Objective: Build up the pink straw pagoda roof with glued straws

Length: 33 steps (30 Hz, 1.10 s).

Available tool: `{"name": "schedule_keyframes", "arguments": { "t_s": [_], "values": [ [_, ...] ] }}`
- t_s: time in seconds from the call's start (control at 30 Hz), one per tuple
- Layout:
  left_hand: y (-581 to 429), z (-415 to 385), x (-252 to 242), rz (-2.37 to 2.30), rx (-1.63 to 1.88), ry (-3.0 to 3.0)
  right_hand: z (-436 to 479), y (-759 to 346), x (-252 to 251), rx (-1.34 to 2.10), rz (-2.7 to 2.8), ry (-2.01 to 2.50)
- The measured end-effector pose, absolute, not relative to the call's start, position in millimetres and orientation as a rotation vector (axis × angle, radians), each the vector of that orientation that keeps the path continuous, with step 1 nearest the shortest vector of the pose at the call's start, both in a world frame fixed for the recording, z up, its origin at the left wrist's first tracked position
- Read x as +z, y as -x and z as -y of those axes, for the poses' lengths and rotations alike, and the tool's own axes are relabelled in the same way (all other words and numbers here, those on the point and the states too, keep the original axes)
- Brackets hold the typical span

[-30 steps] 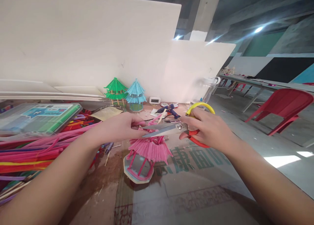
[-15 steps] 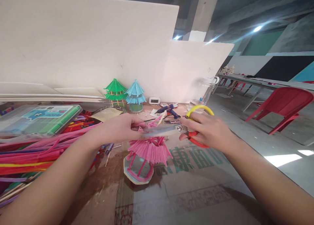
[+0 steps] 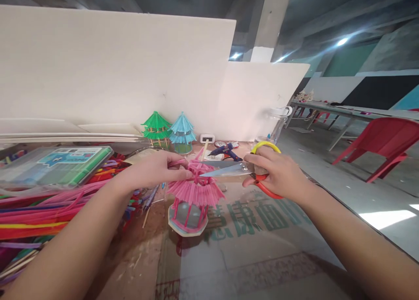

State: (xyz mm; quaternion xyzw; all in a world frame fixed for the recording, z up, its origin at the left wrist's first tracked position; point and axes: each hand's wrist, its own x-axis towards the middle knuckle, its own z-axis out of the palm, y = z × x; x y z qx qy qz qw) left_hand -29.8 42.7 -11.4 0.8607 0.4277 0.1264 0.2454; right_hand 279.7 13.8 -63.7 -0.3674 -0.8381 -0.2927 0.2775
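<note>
My left hand (image 3: 153, 171) is closed on the upper left part of a small pink pavilion model (image 3: 196, 193), its thumb and finger pinching pink pipe cleaner there. The model has a fringed pipe-cleaner roof, thin pink posts and a grey many-sided base (image 3: 188, 228). A pale stick (image 3: 204, 150) rises from its top. In my right hand (image 3: 278, 171) is a pair of scissors (image 3: 229, 170) with yellow and orange-red handles. Their blades are parted and point left, the tips at the model's top beside my left thumb.
Pink, red and yellow pipe cleaners (image 3: 42, 212) lie at left by a clear plastic case (image 3: 55, 164). Behind stand a green pavilion (image 3: 156, 127), a blue pavilion (image 3: 182, 132), a small digital clock (image 3: 207, 138), a blue glue gun (image 3: 225, 151) and a clear jug (image 3: 276, 125).
The scissors' blades have parted and now meet the model's top. The pink model stands more upright, its base slightly higher in view. My left hand keeps its pinch.
</note>
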Motion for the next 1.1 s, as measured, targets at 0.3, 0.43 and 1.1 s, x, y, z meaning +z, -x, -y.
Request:
{"name": "schedule_keyframes", "arguments": {
  "t_s": [0.3, 0.43, 1.1],
  "values": [
    [30, -40, -12, -1.156, 0.367, -2.342, -12, -276, -65, -0.931, 2.215, 1.005],
    [28, -38, -11, -1.167, 0.393, -2.3, -13, -275, -65, -0.989, 2.193, 0.998],
    [23, -33, -9, -1.216, 0.375, -2.303, -14, -283, -69, -1.088, 2.21, 0.987]
  ]
}}
